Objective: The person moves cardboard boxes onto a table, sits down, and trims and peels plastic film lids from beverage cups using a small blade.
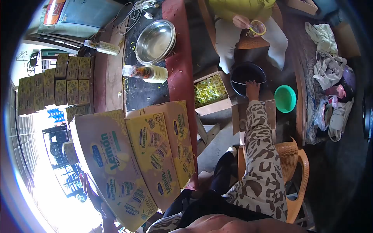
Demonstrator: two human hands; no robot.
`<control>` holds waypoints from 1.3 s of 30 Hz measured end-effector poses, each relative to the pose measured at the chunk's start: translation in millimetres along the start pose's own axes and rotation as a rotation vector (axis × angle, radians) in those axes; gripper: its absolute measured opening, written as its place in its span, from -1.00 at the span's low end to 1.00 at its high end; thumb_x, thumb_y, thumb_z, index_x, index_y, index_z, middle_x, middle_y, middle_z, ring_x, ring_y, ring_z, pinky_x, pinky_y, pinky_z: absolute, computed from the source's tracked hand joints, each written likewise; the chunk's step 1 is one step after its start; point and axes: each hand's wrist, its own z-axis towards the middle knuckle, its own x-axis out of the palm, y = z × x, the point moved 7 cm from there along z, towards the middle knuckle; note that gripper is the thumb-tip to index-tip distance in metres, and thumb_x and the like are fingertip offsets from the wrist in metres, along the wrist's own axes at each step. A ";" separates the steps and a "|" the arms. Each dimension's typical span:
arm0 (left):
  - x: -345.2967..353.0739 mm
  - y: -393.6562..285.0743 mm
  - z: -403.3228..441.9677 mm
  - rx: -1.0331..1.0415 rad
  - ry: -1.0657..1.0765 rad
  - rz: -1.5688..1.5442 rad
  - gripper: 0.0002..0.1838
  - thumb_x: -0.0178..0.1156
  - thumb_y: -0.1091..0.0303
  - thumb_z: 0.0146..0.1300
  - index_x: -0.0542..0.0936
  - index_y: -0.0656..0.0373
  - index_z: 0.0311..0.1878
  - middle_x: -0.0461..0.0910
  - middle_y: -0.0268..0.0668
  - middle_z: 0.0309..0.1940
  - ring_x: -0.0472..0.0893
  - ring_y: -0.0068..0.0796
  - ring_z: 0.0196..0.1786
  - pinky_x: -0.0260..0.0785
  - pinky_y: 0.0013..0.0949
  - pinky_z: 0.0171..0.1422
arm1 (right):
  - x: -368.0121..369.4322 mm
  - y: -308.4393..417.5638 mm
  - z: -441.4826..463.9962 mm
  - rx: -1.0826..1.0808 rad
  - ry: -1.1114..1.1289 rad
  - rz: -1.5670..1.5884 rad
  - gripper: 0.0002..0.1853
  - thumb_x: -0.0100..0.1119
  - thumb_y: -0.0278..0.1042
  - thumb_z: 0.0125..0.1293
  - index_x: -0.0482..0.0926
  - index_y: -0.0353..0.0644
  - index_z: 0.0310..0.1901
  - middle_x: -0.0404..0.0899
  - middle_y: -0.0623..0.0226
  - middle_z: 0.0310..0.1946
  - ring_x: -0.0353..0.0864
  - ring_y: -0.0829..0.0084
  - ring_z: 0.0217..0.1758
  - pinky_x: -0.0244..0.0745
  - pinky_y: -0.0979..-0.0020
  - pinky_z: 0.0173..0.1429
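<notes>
My left hand (88,185) is at the left side of a large yellow and pink lemon drink carton (108,159), its fingers against the edge and partly hidden. Two similar cartons (153,155) stand beside it on the right. My right arm, in a patterned sleeve, stretches forward to a black bucket (234,73). The fingers of my right hand (252,88) are curled at the bucket's thin handle (262,82), over the bucket's opening. A bright green basin (285,99) is just to the right of the bucket.
Facing me sits a person (243,23) holding a small clear cup (257,28). A steel bowl (155,42) and stacked cups (149,73) stand on the table. An open box (210,90) holds yellow-green pieces. Nearby are an orange chair (297,171) and piled cartons (50,83).
</notes>
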 end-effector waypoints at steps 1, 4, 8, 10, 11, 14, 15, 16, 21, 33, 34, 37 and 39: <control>0.9 -0.7 1.4 0.007 0.000 -0.003 -0.21 -0.12 -0.27 0.36 0.21 0.07 0.48 0.04 0.05 0.50 -0.08 0.21 0.56 -0.23 0.28 0.53 | 4.0 0.5 -0.9 0.002 0.019 -0.019 -0.67 -0.01 -0.33 0.34 0.58 0.03 0.10 0.52 0.25 0.19 0.35 0.13 0.38 0.22 -0.16 0.38; 0.7 -1.4 1.3 0.009 -0.004 -0.012 -0.21 -0.11 -0.28 0.36 0.21 0.07 0.48 0.04 0.05 0.50 -0.08 0.21 0.56 -0.24 0.28 0.53 | -14.6 8.6 -17.2 -0.015 -0.003 -0.027 -0.56 -0.01 -0.39 0.32 0.48 -0.01 0.25 0.34 0.18 0.37 0.25 0.01 0.44 0.18 -0.17 0.40; -1.2 -1.7 -2.1 0.021 -0.018 -0.033 -0.21 -0.11 -0.28 0.35 0.22 0.07 0.48 0.04 0.05 0.50 -0.09 0.21 0.56 -0.24 0.28 0.53 | -40.0 8.8 -61.3 -0.036 0.005 0.110 -0.49 0.02 -0.48 0.24 0.41 -0.17 0.28 0.26 0.06 0.39 0.23 -0.06 0.43 0.19 -0.10 0.42; -3.9 -2.4 -4.0 0.029 -0.033 -0.047 -0.21 -0.10 -0.28 0.35 0.22 0.07 0.48 0.04 0.05 0.50 -0.09 0.21 0.56 -0.24 0.28 0.53 | -24.6 1.2 -102.9 -0.068 0.012 0.136 -0.49 0.04 -0.50 0.20 0.43 -0.25 0.24 0.27 -0.02 0.37 0.24 -0.08 0.42 0.22 -0.03 0.41; -5.0 -2.2 -5.3 0.031 -0.041 -0.058 -0.20 -0.10 -0.28 0.35 0.22 0.07 0.48 0.04 0.05 0.50 -0.09 0.21 0.56 -0.24 0.28 0.53 | -18.4 -3.9 -128.4 -0.106 0.000 0.135 -0.50 0.05 -0.50 0.19 0.44 -0.28 0.22 0.28 -0.05 0.36 0.25 -0.08 0.40 0.24 0.00 0.40; -12.4 -1.3 -12.1 0.037 -0.074 -0.097 -0.20 -0.10 -0.28 0.35 0.22 0.07 0.48 0.04 0.05 0.50 -0.09 0.21 0.56 -0.25 0.28 0.53 | -10.6 -14.2 -220.0 -0.104 0.058 0.169 -0.62 0.04 -0.47 0.21 0.51 -0.31 0.08 0.47 -0.08 0.16 0.40 -0.04 0.26 0.34 0.04 0.32; -13.1 0.3 -13.8 0.043 -0.085 -0.113 -0.20 -0.10 -0.28 0.34 0.23 0.07 0.48 0.04 0.05 0.50 -0.09 0.21 0.56 -0.25 0.28 0.53 | -4.4 -24.2 -253.2 -0.115 0.058 0.171 -0.65 0.02 -0.46 0.26 0.53 -0.30 0.07 0.51 -0.08 0.10 0.45 -0.03 0.22 0.35 0.04 0.31; -14.7 1.7 -16.6 0.047 -0.099 -0.132 -0.20 -0.10 -0.28 0.34 0.23 0.07 0.48 0.04 0.05 0.50 -0.09 0.21 0.56 -0.25 0.28 0.53 | 23.8 -37.0 -291.4 -0.040 0.200 0.110 -0.67 -0.01 -0.45 0.28 0.53 -0.31 0.06 0.51 -0.08 0.11 0.45 -0.04 0.22 0.33 0.03 0.33; -25.9 4.6 -19.0 0.101 -0.110 -0.134 -0.19 -0.05 -0.29 0.31 0.25 0.07 0.47 0.02 0.06 0.51 -0.11 0.23 0.56 -0.27 0.30 0.53 | -39.1 -43.6 -394.1 -0.009 0.537 0.121 -0.70 0.11 -0.24 0.19 0.64 -0.28 -0.18 0.62 -0.11 -0.12 0.59 -0.10 0.01 0.48 0.00 0.11; -47.5 3.9 -39.8 0.313 -0.285 -0.236 -0.25 0.22 -0.02 0.26 0.25 0.02 0.46 -0.01 0.03 0.52 -0.12 0.21 0.57 -0.37 0.34 0.54 | -197.3 -56.0 -390.4 0.462 0.449 0.379 -0.69 0.17 -0.30 0.28 0.60 -0.32 -0.03 0.64 -0.01 -0.08 0.62 0.03 0.00 0.49 0.15 0.09; -58.5 8.6 -46.9 0.381 -0.365 -0.336 -0.26 0.30 0.08 0.22 0.28 0.01 0.44 0.01 0.02 0.51 -0.08 0.20 0.56 -0.36 0.34 0.54 | -211.6 -49.1 -387.7 0.377 0.364 0.377 -0.68 0.16 -0.28 0.28 0.60 -0.33 -0.04 0.64 0.00 -0.08 0.62 0.04 -0.01 0.49 0.15 0.09; -103.9 62.8 -73.3 0.427 -0.570 -0.471 -0.33 0.33 0.37 0.06 0.43 0.14 0.31 0.21 0.05 0.41 0.11 0.18 0.51 -0.31 0.29 0.55 | -237.8 -29.9 -402.3 0.250 0.216 0.360 -0.67 0.13 -0.25 0.28 0.61 -0.34 -0.05 0.64 0.00 -0.09 0.62 0.04 -0.01 0.49 0.15 0.09; -126.5 130.7 -84.1 0.324 -0.806 -0.417 -0.36 0.26 0.51 -0.09 0.50 0.25 0.20 0.38 0.09 0.29 0.27 0.17 0.44 -0.20 0.25 0.53 | -236.9 -17.9 -428.7 0.259 0.250 0.330 -0.66 0.13 -0.24 0.28 0.61 -0.34 -0.06 0.64 0.00 -0.09 0.62 0.04 -0.01 0.49 0.14 0.09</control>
